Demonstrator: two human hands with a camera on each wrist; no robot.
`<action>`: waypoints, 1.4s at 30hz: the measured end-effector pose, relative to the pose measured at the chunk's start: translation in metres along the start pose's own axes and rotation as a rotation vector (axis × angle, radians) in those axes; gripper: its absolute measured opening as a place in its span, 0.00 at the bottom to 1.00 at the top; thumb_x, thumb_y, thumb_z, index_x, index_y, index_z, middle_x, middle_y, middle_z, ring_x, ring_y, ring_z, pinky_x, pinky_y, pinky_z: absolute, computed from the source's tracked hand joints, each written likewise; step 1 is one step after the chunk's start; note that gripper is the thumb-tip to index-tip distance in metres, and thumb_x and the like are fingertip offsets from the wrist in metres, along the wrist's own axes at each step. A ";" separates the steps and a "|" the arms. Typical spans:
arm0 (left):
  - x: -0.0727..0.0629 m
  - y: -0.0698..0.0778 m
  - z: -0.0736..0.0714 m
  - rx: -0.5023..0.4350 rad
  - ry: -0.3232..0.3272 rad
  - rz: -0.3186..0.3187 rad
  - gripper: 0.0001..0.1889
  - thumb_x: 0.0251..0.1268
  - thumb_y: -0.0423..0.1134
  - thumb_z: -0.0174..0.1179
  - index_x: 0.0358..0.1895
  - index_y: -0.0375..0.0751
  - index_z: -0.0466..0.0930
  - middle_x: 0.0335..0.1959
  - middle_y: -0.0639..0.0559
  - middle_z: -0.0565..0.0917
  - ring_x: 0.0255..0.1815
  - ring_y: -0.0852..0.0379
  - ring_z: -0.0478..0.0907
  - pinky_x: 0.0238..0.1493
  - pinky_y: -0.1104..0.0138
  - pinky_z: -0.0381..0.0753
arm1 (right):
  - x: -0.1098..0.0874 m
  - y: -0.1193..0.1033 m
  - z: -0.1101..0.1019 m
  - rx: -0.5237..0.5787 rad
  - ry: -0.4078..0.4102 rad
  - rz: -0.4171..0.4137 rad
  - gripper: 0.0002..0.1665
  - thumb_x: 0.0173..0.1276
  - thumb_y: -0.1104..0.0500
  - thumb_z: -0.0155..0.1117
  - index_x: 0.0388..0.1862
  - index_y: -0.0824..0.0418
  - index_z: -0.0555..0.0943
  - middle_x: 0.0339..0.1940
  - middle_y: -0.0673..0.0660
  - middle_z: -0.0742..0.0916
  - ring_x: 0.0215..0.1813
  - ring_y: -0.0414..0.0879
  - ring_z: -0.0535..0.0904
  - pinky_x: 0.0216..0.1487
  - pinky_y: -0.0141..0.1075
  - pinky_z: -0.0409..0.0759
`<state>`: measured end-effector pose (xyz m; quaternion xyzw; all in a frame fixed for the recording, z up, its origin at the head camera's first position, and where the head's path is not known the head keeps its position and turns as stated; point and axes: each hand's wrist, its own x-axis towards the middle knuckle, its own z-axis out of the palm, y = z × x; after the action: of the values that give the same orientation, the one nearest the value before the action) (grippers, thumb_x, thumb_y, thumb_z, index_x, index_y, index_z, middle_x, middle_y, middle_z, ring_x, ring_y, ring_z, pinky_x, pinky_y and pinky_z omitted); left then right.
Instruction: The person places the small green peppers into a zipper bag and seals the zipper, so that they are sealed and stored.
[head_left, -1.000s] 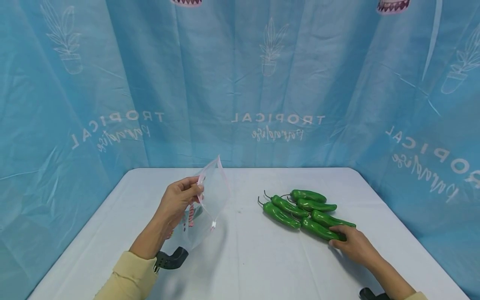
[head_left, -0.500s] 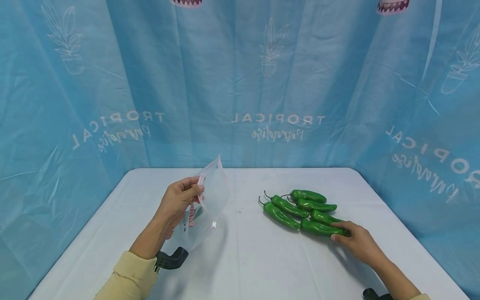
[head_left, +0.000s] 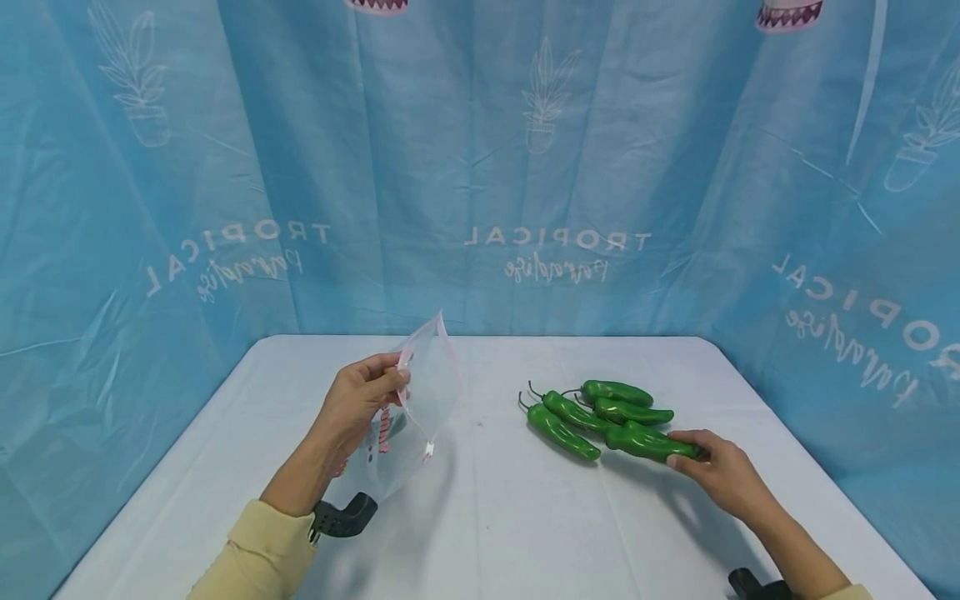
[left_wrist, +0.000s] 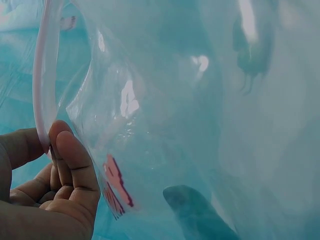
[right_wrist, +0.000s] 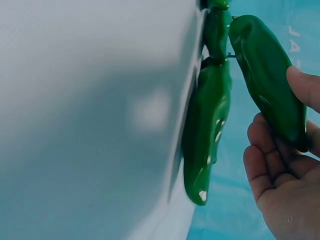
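Note:
On the left, my left hand pinches the edge of a clear zip bag, which hangs upright with its mouth spread. The bag has pink edging and red print, and the left wrist view shows thumb and fingertips at its rim. Over on the right, my right hand holds a green chili pepper by its tip end. The right wrist view has this pepper raised off the table, between thumb and fingers. Several more green peppers lie clustered just behind it.
A white-covered table spreads under both hands. Blue printed curtains enclose its back and sides. A dark wrist-worn camera mount sits at the left wrist, another dark mount at the right.
My right hand has lifted the nearest pepper up from the table and slightly away, so it now overlaps the one behind it. My left hand and the bag stay in place.

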<state>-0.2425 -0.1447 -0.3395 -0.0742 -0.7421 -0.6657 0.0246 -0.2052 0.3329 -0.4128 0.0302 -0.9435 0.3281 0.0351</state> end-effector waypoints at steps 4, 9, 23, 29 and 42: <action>0.001 0.000 0.000 -0.009 0.001 -0.007 0.21 0.66 0.38 0.57 0.59 0.33 0.72 0.35 0.59 0.79 0.33 0.62 0.76 0.42 0.74 0.79 | 0.001 -0.007 -0.001 0.006 0.006 -0.012 0.32 0.63 0.46 0.63 0.60 0.63 0.74 0.53 0.65 0.81 0.47 0.50 0.77 0.37 0.37 0.77; 0.001 0.001 0.001 -0.016 -0.001 -0.013 0.21 0.65 0.38 0.57 0.59 0.33 0.72 0.35 0.58 0.79 0.33 0.62 0.76 0.41 0.74 0.79 | 0.002 -0.018 -0.001 0.054 0.004 -0.025 0.32 0.64 0.45 0.63 0.61 0.62 0.74 0.58 0.68 0.78 0.54 0.56 0.76 0.42 0.40 0.78; 0.001 0.002 0.002 -0.005 -0.004 -0.005 0.21 0.65 0.38 0.58 0.59 0.32 0.71 0.36 0.58 0.79 0.33 0.62 0.76 0.42 0.74 0.79 | 0.015 -0.058 0.005 0.087 0.058 -0.150 0.28 0.64 0.47 0.64 0.59 0.59 0.76 0.55 0.62 0.81 0.55 0.56 0.77 0.45 0.41 0.76; 0.001 0.002 0.003 -0.006 -0.003 -0.007 0.21 0.65 0.39 0.59 0.59 0.34 0.72 0.36 0.57 0.79 0.34 0.61 0.76 0.43 0.73 0.79 | 0.019 -0.082 0.008 0.141 0.063 -0.208 0.26 0.63 0.49 0.64 0.58 0.57 0.77 0.53 0.59 0.83 0.52 0.50 0.78 0.47 0.38 0.77; 0.001 0.001 0.003 -0.006 -0.001 -0.025 0.22 0.65 0.40 0.59 0.59 0.35 0.72 0.38 0.56 0.79 0.34 0.60 0.76 0.45 0.72 0.78 | 0.035 -0.131 0.019 0.194 0.029 -0.340 0.26 0.63 0.50 0.65 0.58 0.57 0.77 0.49 0.56 0.83 0.45 0.45 0.77 0.45 0.35 0.77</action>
<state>-0.2432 -0.1412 -0.3390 -0.0657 -0.7411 -0.6680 0.0157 -0.2308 0.2176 -0.3437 0.1875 -0.8882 0.4073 0.1003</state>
